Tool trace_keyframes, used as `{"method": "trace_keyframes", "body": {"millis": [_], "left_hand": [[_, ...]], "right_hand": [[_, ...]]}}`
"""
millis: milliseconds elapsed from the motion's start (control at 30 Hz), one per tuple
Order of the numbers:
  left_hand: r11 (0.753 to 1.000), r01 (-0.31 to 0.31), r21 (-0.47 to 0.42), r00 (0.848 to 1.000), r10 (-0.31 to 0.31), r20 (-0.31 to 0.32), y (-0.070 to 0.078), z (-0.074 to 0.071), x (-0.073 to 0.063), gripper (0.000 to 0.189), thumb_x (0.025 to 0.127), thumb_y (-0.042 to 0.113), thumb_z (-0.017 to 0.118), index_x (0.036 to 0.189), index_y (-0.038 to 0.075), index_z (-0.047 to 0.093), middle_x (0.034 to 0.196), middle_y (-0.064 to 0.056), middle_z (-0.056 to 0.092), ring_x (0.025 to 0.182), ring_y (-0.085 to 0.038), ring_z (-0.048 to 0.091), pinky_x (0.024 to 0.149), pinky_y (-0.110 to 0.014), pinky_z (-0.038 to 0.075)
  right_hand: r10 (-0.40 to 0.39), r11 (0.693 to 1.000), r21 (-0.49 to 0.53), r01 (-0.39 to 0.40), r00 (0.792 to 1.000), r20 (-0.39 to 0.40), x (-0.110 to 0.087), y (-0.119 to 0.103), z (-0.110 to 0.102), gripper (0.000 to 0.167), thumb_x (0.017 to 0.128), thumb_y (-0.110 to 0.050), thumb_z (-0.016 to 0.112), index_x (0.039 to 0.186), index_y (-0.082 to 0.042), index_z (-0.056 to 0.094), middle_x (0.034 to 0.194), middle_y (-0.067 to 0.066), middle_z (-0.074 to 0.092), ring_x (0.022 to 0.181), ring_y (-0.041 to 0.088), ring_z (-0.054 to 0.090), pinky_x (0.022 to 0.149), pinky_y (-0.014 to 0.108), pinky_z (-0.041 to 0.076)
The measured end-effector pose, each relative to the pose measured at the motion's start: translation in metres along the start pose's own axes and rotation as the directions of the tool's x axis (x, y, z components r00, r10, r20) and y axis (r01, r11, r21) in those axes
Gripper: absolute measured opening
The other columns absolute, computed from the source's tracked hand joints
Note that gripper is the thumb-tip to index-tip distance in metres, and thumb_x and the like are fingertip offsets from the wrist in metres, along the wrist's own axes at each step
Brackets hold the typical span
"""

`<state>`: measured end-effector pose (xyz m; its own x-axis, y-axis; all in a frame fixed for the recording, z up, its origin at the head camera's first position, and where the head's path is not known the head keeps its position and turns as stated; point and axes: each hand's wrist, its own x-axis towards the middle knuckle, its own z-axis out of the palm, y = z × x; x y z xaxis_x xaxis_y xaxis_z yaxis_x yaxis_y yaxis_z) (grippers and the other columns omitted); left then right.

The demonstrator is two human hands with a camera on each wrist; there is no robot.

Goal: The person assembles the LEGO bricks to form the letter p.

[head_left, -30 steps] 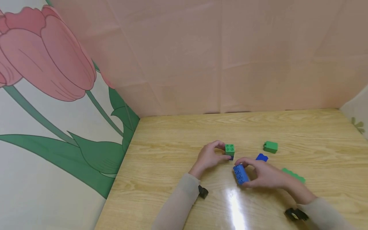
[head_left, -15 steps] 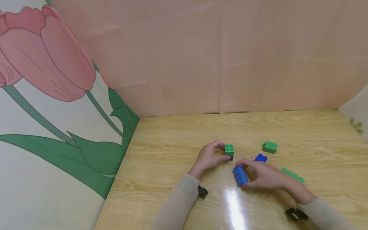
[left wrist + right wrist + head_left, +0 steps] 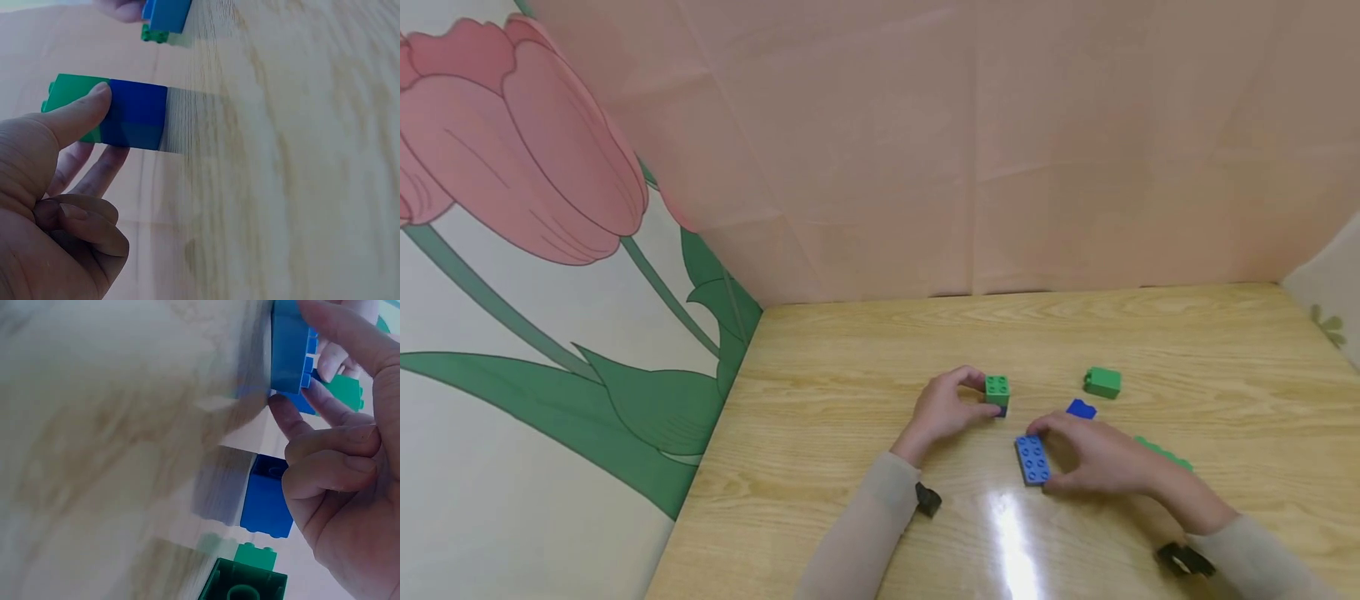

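Right hand: the right hand (image 3: 1097, 457) pinches the blue eight-stud brick, thumb at one end and fingertips at the other.
Blue eight-stud brick: this brick (image 3: 1033, 461) is held low over the table, near the left hand; touching it or just above, I cannot tell. Half a second ago its studs were tipped toward the left; now they face up.
Left hand: the left hand (image 3: 943, 408) grips the two-block stack between thumb and fingers, much as before.
Two-block stack: green on top of blue, upright, this stack (image 3: 997, 390) stands apart from the held brick. Both now have studs up, so they seem to match in orientation but remain unjoined.
Loose bricks: just beyond the right hand lies a small blue brick (image 3: 1082, 409); farther back, a green brick (image 3: 1102, 382) on its side; a long green brick (image 3: 1165, 454) is partly hidden by the right forearm.
Table: wood-grained table (image 3: 850, 358) beneath everything.
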<state>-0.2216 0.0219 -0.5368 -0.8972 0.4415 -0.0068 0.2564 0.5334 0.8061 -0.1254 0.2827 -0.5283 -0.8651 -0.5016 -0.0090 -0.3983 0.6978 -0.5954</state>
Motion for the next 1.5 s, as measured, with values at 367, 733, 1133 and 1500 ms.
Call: {"method": "trace_keyframes", "body": {"millis": [367,733,1133,1500], "left_hand": [[1.0,0.002,0.003,1.0,-0.002,0.002,-0.002,0.0,0.002,0.039,0.084,0.041,0.088,0.117,0.033,0.069,0.11,0.023,0.068,0.117,-0.005,0.059,0.107,-0.042,0.044],[1.0,0.011,0.003,1.0,-0.011,-0.004,-0.001,-0.001,0.002,0.037,0.084,0.041,0.088,0.115,0.034,0.069,0.11,0.022,0.068,0.117,-0.008,0.06,0.106,-0.043,0.045],[1.0,-0.008,-0.002,1.0,0.008,-0.001,-0.003,0.0,0.001,0.035,0.084,0.04,0.088,0.112,0.034,0.069,0.111,0.019,0.07,0.116,-0.009,0.061,0.105,-0.042,0.045],[1.0,-0.004,0.003,1.0,0.004,0.0,-0.002,0.001,0.001,0.035,0.084,0.04,0.088,0.112,0.033,0.069,0.112,0.016,0.071,0.116,-0.008,0.061,0.104,-0.039,0.045]], "right_hand": [[-0.046,0.998,-0.032,0.048,0.998,0.047,0.005,0.002,-0.01,0.078,0.075,-0.044,0.093,0.141,-0.019,0.06,0.132,-0.008,0.063,0.122,0.023,0.06,0.101,0.056,0.049],[-0.247,0.967,-0.035,0.252,0.962,0.118,0.023,0.011,-0.033,0.068,0.078,-0.006,0.088,0.138,-0.026,0.062,0.133,-0.013,0.062,0.122,0.02,0.06,0.099,0.048,0.052],[-0.307,0.948,-0.006,0.317,0.924,0.23,0.05,0.012,-0.029,0.07,0.078,0.016,0.068,0.128,-0.032,0.07,0.124,-0.011,0.065,0.115,0.02,0.063,0.095,0.048,0.054],[-0.231,0.97,0.006,0.242,0.916,0.328,0.062,0.0,-0.027,0.054,0.082,0.009,0.073,0.114,-0.034,0.076,0.12,-0.013,0.067,0.113,0.017,0.064,0.094,0.05,0.053]]}}
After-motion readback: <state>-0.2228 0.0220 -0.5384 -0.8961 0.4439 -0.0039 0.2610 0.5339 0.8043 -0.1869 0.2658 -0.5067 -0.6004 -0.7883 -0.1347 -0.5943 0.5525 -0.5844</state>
